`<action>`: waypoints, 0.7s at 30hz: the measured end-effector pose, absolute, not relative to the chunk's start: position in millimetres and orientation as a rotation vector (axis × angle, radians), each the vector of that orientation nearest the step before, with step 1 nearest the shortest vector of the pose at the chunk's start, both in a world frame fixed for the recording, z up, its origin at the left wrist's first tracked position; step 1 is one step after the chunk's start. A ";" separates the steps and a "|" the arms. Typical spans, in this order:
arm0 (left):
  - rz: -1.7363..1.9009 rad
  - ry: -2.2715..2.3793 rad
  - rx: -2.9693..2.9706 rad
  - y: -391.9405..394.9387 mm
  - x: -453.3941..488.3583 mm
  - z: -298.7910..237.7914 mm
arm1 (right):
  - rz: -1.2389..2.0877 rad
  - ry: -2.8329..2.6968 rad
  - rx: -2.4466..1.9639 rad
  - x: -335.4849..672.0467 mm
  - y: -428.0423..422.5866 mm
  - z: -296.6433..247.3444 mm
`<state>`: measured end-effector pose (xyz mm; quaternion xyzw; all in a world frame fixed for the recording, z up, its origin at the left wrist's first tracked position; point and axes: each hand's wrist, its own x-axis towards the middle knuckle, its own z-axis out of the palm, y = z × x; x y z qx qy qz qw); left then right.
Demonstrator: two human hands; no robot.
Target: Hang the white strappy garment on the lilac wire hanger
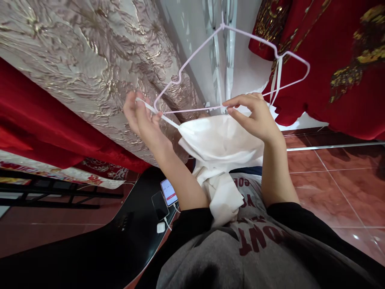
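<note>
A pale pink wire hanger (pixel 198 47) hangs in front of me, its hook near the top of the view. From it hangs a white cloth garment (pixel 222 138) with thin straps. The right strap (pixel 279 74) is looped over the hanger's right notch. My left hand (pixel 142 114) pinches the left strap (pixel 171 121) and pulls it out beyond the hanger's left end. My right hand (pixel 252 114) is at the hanger's lower bar, thumb and forefinger close to it. Its other fingers are partly hidden. The garment's lower part gathers against my shirt.
Embossed beige fabric (pixel 102 60) hangs at left, a red embroidered garment (pixel 319 60) at right. On a black glossy bench (pixel 120 237) lie a lit phone (pixel 169 192), a dark phone (pixel 160 205) and a white charging case (pixel 161 227). A black rack (pixel 72 192) stands at far left.
</note>
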<state>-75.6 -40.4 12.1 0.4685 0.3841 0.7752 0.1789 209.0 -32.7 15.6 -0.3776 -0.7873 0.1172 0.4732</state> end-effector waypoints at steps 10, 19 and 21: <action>1.805 0.995 1.153 -38.0 -52.4 5.4 | 0.123 -1.407 -0.855 215.5 -10.5 -2.6; 1.880 0.889 1.131 -31.3 -45.8 4.4 | 0.523 -1.310 -0.964 256.5 5.5 -2.6; 1.923 0.880 1.143 -32.2 -44.5 5.5 | 0.474 -1.294 -0.976 256.6 2.6 2.8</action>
